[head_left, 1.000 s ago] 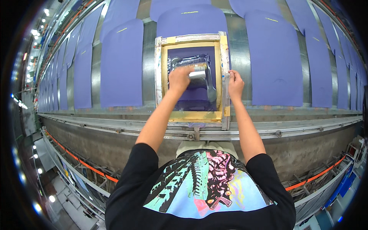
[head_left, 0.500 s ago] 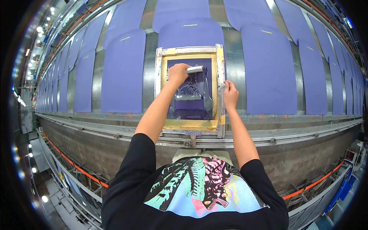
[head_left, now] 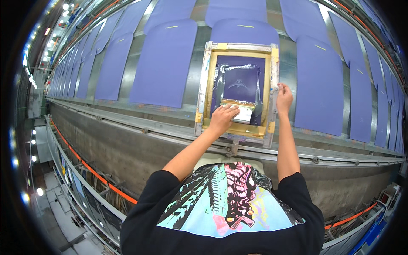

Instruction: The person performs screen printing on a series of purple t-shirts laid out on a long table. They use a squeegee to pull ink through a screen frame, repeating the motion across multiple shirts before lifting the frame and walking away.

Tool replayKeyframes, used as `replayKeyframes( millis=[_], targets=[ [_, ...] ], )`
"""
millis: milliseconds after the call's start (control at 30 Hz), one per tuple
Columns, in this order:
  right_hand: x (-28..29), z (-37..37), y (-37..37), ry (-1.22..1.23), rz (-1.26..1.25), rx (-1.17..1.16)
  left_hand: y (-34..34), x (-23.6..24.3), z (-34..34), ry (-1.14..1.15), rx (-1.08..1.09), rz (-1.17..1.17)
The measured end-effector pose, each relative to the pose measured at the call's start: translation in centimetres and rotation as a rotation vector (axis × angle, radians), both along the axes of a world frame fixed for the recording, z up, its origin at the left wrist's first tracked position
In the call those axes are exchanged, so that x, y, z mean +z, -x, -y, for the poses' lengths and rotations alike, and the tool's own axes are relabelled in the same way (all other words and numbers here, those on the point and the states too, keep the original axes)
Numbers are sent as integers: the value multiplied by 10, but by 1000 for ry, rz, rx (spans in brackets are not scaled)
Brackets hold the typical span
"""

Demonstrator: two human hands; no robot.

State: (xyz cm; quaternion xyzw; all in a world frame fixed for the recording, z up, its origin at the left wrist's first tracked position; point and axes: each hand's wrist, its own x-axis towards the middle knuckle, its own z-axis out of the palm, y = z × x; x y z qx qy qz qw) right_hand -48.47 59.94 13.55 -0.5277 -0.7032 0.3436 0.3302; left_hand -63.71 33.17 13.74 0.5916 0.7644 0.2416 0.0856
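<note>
A screen-printing frame [head_left: 204, 85], with yellow tape around its inner border, lies over a purple fabric piece on the long table. Its dark mesh has glossy wet ink and a pale printed motif in the middle. My left hand [head_left: 224, 114] grips a silver squeegee [head_left: 242, 115] low in the frame, near the front end of the dark area. My right hand [head_left: 284, 95] has its fingers closed on the frame's outer right edge, toward the upper part of that side.
Several purple fabric pieces [head_left: 161, 63] lie in rows along the long metal table [head_left: 197, 55] to both sides. A metal rail [head_left: 352, 157] runs along the near edge, above a grey trough [head_left: 106, 140]. Orange strips [head_left: 89, 165] run lower down beside slatted structures.
My left hand has moved toward me with the squeegee, from upper in the frame to its lower part. The view has turned, so the frame appears further right.
</note>
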Motion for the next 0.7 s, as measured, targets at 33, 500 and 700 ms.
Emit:
replayKeyframes(
  millis=[33,500,700],
  targets=[
    [5,0,-1,-25,-28,-8,-7,6,0,-19,5,14],
    [8,83,86,10,-114,80,63,22,63,22,141,-44],
    [-7,75,88,1,-158,79,54,18,82,16,153,-103]
  ],
)
